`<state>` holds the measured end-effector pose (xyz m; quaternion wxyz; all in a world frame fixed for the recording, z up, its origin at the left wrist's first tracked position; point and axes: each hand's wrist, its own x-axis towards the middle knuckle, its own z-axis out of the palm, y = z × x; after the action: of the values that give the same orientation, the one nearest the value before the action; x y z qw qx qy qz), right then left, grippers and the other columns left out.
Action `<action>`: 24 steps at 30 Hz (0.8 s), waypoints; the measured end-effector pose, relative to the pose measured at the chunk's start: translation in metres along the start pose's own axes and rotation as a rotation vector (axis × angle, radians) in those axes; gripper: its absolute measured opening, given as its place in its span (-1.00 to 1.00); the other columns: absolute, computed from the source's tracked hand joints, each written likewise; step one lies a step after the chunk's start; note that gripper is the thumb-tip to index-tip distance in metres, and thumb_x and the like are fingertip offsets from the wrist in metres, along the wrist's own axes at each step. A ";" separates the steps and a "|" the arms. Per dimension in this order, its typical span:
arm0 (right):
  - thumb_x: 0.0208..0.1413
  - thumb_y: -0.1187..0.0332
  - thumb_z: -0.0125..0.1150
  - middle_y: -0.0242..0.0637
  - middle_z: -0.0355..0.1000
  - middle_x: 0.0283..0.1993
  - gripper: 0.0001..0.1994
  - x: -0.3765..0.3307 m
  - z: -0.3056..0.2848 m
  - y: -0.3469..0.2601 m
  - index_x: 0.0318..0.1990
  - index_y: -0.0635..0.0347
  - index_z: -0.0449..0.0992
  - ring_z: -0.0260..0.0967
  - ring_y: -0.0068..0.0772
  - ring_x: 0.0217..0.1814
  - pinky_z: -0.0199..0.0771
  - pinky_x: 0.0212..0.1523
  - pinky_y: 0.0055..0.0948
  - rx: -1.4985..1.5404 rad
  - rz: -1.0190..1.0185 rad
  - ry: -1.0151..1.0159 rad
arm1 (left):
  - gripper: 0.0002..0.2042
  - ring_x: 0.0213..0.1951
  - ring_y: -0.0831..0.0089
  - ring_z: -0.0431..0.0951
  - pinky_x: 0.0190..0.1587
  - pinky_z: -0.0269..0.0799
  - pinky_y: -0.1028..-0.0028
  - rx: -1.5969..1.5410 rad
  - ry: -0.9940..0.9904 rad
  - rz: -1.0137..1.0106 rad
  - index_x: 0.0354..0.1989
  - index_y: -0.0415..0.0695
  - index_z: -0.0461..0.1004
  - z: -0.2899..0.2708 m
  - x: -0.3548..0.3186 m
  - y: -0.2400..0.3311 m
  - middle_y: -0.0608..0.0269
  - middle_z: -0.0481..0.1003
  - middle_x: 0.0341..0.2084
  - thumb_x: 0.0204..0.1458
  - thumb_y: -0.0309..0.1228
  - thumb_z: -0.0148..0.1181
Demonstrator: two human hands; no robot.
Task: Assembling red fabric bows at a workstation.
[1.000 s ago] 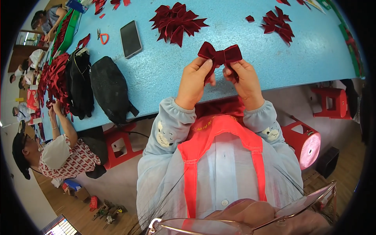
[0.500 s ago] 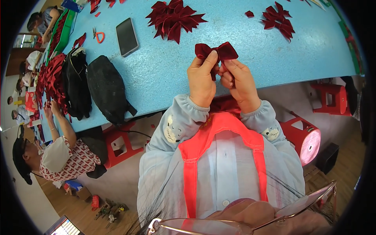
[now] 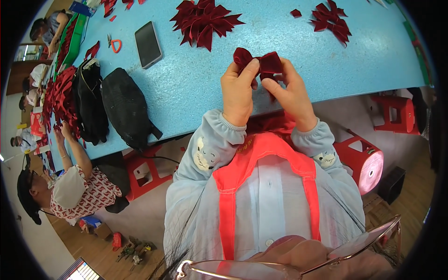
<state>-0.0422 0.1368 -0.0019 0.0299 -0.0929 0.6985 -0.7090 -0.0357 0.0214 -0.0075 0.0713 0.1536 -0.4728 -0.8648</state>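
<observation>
Pinching the dark red bow (image 3: 270,63) near its knot, the left hand (image 3: 237,95) presses its thumb on the front while its fingers curl behind; the hold seems meant to steady the centre and leave the loops their shape. The right hand (image 3: 293,95) is partly open at the bow's other side, its thumb by a hanging tail and its fingers reaching up behind the right loop; how firmly they grip I cannot tell, as the loop hides the tips. The bow is held above the near edge of the blue desk (image 3: 200,84), just in front of the body, probably for a close view; its cloth looks like velvet, soft and deep-napped, with rounded loops and a faint sheen.

Beyond it sits a spiky pile of bows (image 3: 203,23), its pointed tails fanning out; a smaller cluster (image 3: 330,22) lies to the right, perhaps kept apart as a separate lot. The desk is smooth and speckled; a flat, glossy phone (image 3: 149,45) and orange-handled snips (image 3: 116,45) lie to the left, likely placed to leave the middle free; nearer, a limp black mesh pouch (image 3: 126,107) slumps beside a black zipped bag (image 3: 91,100).
</observation>
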 end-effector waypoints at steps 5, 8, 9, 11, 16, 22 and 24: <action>0.03 0.44 0.16 -0.43 0.40 -0.34 -0.78 0.010 -0.015 0.001 -0.15 0.28 0.44 0.28 -0.66 -0.41 0.31 -0.37 -0.64 0.245 0.163 -0.017 | -0.86 -0.56 0.67 0.34 -0.55 0.19 0.64 0.087 -0.143 -0.115 -0.32 -0.22 0.46 -0.005 -0.005 0.000 0.36 0.44 -0.54 0.01 -0.41 0.15; 0.02 0.43 0.16 -0.41 0.41 -0.34 -0.77 0.014 -0.019 0.008 -0.14 0.29 0.43 0.28 -0.64 -0.41 0.32 -0.37 -0.63 0.354 0.254 0.011 | -0.83 -0.56 0.63 0.37 -0.53 0.25 0.63 0.047 -0.160 -0.174 -0.30 -0.25 0.46 -0.006 -0.011 0.002 0.33 0.44 -0.53 0.01 -0.40 0.15; 0.02 0.44 0.17 -0.40 0.41 -0.34 -0.77 0.015 -0.018 0.008 -0.15 0.29 0.44 0.29 -0.63 -0.41 0.32 -0.37 -0.62 0.392 0.278 0.060 | -0.82 -0.56 0.62 0.38 -0.51 0.28 0.62 0.035 -0.133 -0.203 -0.30 -0.27 0.45 -0.006 -0.014 0.004 0.31 0.44 -0.54 0.02 -0.40 0.14; 0.01 0.44 0.18 -0.39 0.41 -0.35 -0.77 0.015 -0.019 0.006 -0.16 0.29 0.44 0.29 -0.61 -0.41 0.33 -0.38 -0.62 0.431 0.301 0.111 | -0.81 -0.56 0.60 0.39 -0.50 0.30 0.60 0.022 -0.107 -0.234 -0.30 -0.28 0.45 -0.008 -0.013 0.005 0.29 0.44 -0.54 0.02 -0.39 0.14; 0.00 0.44 0.19 -0.38 0.40 -0.41 -0.83 0.018 -0.020 0.000 -0.24 0.28 0.47 0.28 -0.59 -0.46 0.31 -0.43 -0.60 0.376 0.266 -0.042 | -0.81 -0.54 0.55 0.41 -0.46 0.37 0.55 0.150 -0.195 -0.157 -0.29 -0.29 0.44 -0.013 -0.009 0.009 0.25 0.45 -0.53 0.06 -0.39 0.10; -0.02 0.42 0.20 -0.37 0.39 -0.45 -0.84 0.020 -0.014 0.003 -0.28 0.30 0.45 0.27 -0.58 -0.51 0.28 -0.50 -0.58 0.483 0.324 0.085 | -0.81 -0.56 0.57 0.39 -0.48 0.35 0.56 0.029 -0.164 -0.171 -0.32 -0.29 0.44 -0.011 -0.013 0.000 0.27 0.44 -0.56 0.07 -0.38 0.10; -0.02 0.42 0.20 -0.37 0.39 -0.45 -0.84 0.018 -0.008 0.002 -0.29 0.30 0.45 0.26 -0.58 -0.52 0.28 -0.50 -0.58 0.505 0.325 0.116 | -0.81 -0.56 0.57 0.39 -0.48 0.35 0.56 -0.008 -0.174 -0.197 -0.32 -0.28 0.44 -0.010 -0.020 -0.006 0.27 0.44 -0.56 0.07 -0.38 0.10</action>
<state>-0.0617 0.1411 -0.0026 0.1251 0.0709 0.5065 -0.8501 -0.0138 0.0223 -0.0137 -0.0544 0.1233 -0.4562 -0.8796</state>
